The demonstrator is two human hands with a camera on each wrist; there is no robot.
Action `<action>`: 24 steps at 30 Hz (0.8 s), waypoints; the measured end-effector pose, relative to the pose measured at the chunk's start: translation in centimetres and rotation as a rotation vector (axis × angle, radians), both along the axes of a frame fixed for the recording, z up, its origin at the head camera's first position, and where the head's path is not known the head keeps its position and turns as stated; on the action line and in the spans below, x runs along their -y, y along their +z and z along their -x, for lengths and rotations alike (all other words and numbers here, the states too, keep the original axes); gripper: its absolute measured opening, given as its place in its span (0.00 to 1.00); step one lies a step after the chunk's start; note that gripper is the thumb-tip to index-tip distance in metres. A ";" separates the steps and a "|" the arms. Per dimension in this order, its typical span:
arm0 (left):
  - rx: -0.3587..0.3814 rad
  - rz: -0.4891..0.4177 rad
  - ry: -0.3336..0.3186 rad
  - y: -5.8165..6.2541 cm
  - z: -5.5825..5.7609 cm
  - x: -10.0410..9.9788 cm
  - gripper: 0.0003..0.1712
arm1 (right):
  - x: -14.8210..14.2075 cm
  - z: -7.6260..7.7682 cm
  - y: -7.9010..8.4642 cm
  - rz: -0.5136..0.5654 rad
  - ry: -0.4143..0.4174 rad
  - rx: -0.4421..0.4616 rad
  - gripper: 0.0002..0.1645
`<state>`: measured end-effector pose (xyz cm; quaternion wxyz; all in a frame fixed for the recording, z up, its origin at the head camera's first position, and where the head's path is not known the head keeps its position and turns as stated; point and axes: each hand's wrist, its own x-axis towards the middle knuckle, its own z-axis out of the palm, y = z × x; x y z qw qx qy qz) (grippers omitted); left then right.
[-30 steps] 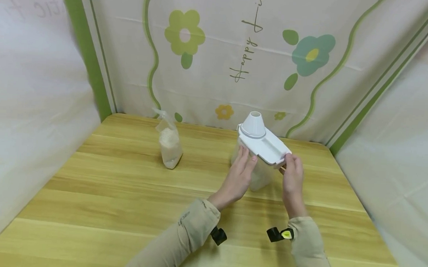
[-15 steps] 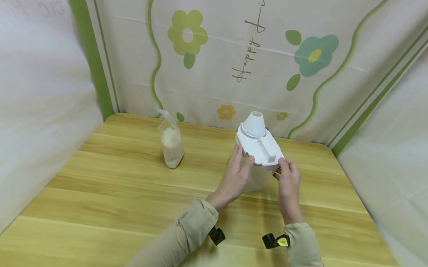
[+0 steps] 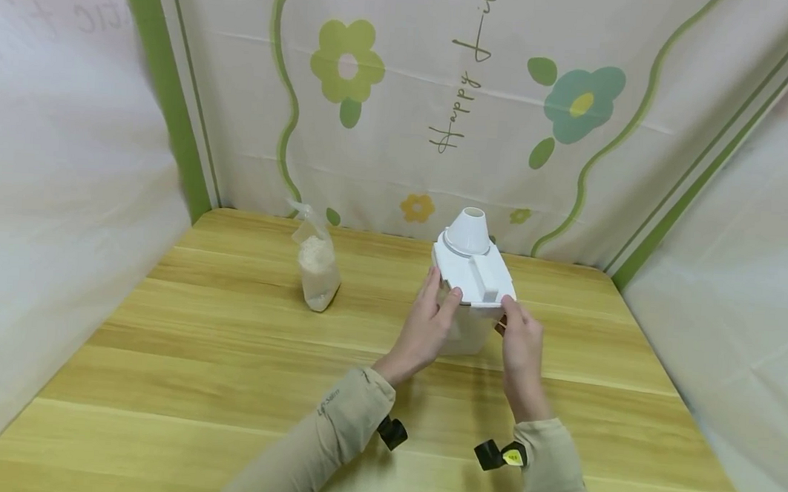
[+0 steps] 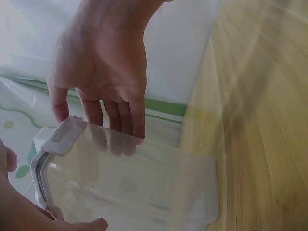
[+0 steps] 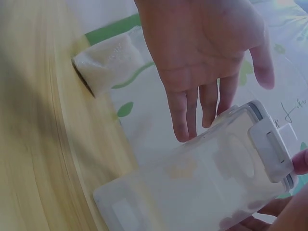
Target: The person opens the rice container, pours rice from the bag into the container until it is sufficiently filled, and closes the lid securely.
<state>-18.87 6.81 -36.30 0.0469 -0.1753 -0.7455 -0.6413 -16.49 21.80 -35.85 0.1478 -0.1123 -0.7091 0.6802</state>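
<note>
A translucent storage container (image 3: 464, 331) stands on the table, its white lid (image 3: 462, 277) bearing a cone-shaped cup (image 3: 470, 232). My left hand (image 3: 420, 329) is at its left side; in the right wrist view the left hand's nearly straight fingers (image 5: 179, 115) touch the wall, while the thumb looks apart from it. With my right hand (image 3: 522, 349) I grip the near right corner. The right thumb (image 4: 60, 103) lies on a white lid latch (image 4: 64, 136), and the right fingers show behind the clear wall in the left wrist view. Part of the container is hidden by the hands.
To the left stands a clear bag of pale grains (image 3: 317, 272), gathered at its top. The wooden table (image 3: 213, 385) meets a flower-printed cloth wall (image 3: 385, 156) at the back. More cloth hangs on both sides.
The container has turned, its near lid end swinging left. My right hand has moved left with that corner; my left hand has shifted slightly left. The grain bag stays put.
</note>
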 end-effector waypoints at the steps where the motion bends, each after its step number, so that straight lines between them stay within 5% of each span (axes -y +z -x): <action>1: -0.007 -0.003 -0.004 0.0 0.0 0.1 0.41 | 0.1 -0.1 0.0 -0.001 0.002 -0.001 0.32; 14: -0.005 -0.095 0.021 0.1 0.0 1.2 0.40 | 1.3 -0.5 -0.2 -0.014 0.102 -0.009 0.30; 24: 0.039 -0.070 0.075 0.4 -0.5 2.2 0.41 | 2.5 -0.8 -0.1 -0.017 0.122 -0.009 0.28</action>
